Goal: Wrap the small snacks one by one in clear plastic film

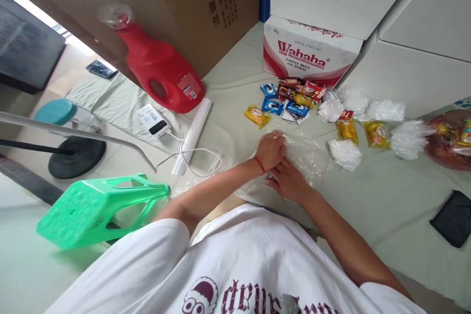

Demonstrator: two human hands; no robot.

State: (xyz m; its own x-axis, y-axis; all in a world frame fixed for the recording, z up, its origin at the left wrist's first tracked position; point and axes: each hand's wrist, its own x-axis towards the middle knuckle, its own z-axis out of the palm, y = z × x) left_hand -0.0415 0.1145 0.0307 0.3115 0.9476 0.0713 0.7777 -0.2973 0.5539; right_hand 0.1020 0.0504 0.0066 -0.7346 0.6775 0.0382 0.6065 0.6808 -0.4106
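pale green cloth covers the worktop, with a tall brown cardboard box at the far left and a white wahaha carton at the far middle. both forearms reach forward from the near edge and meet over a clear plastic bag lying flat near the middle of the worktop. the left hand comes in from the left, wrist bent, a red string round the wrist, knuckles up and fingers curled down onto the far-left part of the bag; its grip looks closed on the film, though the fingertips are hidden. the right hand lies just nearer, palm down, fingers stretched toward the left and tucked under the left wrist, pressing the bag flat; its grip is open. the two hands touch.

just beyond the bag sits a heap of small snack packets, blue, brown and yellow. to the right lie two more yellow packets among crumpled clear bags. a red detergent jug lies tilted at the far left, with a white power bank and its cable beside it. a green plastic stool lies tipped over at the near left. a black pouch rests at the near right.
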